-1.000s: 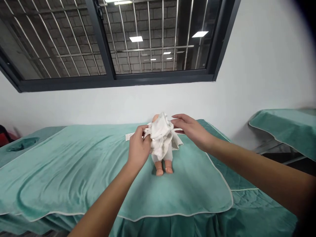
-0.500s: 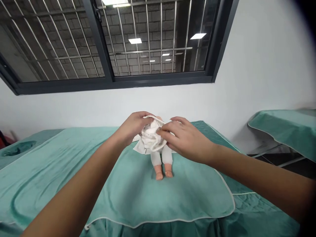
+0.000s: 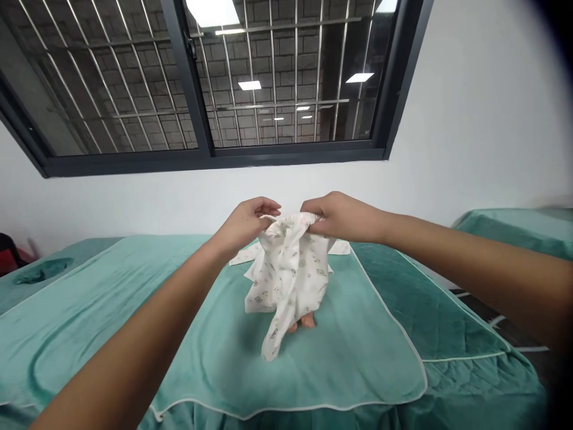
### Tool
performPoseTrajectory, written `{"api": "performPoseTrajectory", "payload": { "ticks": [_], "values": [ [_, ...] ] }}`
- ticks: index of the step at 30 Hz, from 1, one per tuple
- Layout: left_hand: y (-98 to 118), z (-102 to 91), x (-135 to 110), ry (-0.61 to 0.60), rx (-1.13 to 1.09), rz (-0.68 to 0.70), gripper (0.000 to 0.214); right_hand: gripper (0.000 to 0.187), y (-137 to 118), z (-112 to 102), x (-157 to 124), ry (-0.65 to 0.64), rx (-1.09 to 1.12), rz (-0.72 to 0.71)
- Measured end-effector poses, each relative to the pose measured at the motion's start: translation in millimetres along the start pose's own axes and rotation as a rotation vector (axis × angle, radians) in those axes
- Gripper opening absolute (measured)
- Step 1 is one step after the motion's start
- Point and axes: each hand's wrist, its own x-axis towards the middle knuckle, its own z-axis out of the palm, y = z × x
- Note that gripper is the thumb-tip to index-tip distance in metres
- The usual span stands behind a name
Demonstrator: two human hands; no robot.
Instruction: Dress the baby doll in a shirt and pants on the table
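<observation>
A white printed baby garment (image 3: pixel 286 272) hangs in the air above the teal towel (image 3: pixel 358 358) on the bed. My left hand (image 3: pixel 244 224) pinches its top edge on the left. My right hand (image 3: pixel 340 215) grips the top edge on the right. The cloth drapes down and hides most of the doll; only the doll's feet (image 3: pixel 302 323) show below it. Another piece of white cloth (image 3: pixel 244 255) lies flat on the towel behind the garment.
The bed stands against a white wall under a barred window (image 3: pixel 268 77). A second teal-covered bed (image 3: pixel 514 230) is at the right with a gap between. A face hole (image 3: pixel 42 272) shows in the bed at far left.
Both hands have lifted the garment up off the doll and spread its top edge apart. It now hangs open, covering the doll's legs that showed before.
</observation>
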Motion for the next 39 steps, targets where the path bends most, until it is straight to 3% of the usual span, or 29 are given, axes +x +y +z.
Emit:
{"api": "performPoseTrajectory", "payload": {
  "ticks": [3,6,12,16,21,26,29,32,34,37,39],
  "values": [
    [13.1,13.6,-11.2,0.017,-0.240,0.132,0.033,0.011,-2.1,5.8,5.3,0.090,0.262,0.073],
    [18.1,27.4,-20.7,0.028,-0.304,0.113,0.043,0.010,-4.5,10.2,8.7,0.123,0.513,0.086],
    [1.7,32.7,-31.2,-0.334,-0.358,-0.138,0.052,0.023,-6.5,9.1,5.9,0.222,0.880,0.124],
    [-19.7,34.3,-30.0,-0.290,-0.549,-0.177,0.048,0.026,-2.5,14.8,-1.3,0.087,1.084,0.126],
    [-33.9,34.0,-25.8,-0.205,-0.640,-0.136,0.044,0.036,5.0,26.0,-12.4,-0.306,1.003,0.124],
    [-39.7,35.0,-26.5,-0.166,-0.738,-0.149,0.035,0.040,15.5,39.0,-21.8,-0.373,0.864,0.209],
    [-44.0,38.2,-27.6,-0.198,-0.775,-0.176,0.036,0.033,19.4,51.2,-22.0,-0.232,0.914,0.289],
    [-49.0,38.7,-30.1,-0.233,-0.788,-0.182,0.046,0.029,19.3,61.4,-15.1,0.112,1.110,0.299],
    [-52.6,36.7,-32.9,-0.314,-0.771,-0.204,0.050,0.028,18.4,65.4,-8.4,0.275,1.221,0.346],
    [-57.9,31.9,-37.6,-0.376,-0.748,-0.253,0.051,0.035,19.4,69.6,-2.7,0.328,1.295,0.409],
    [-60.6,28.9,-39.1,-0.274,-0.765,-0.241,0.048,0.044,21.9,72.0,-4.5,0.269,1.288,0.374]
  ]
}}
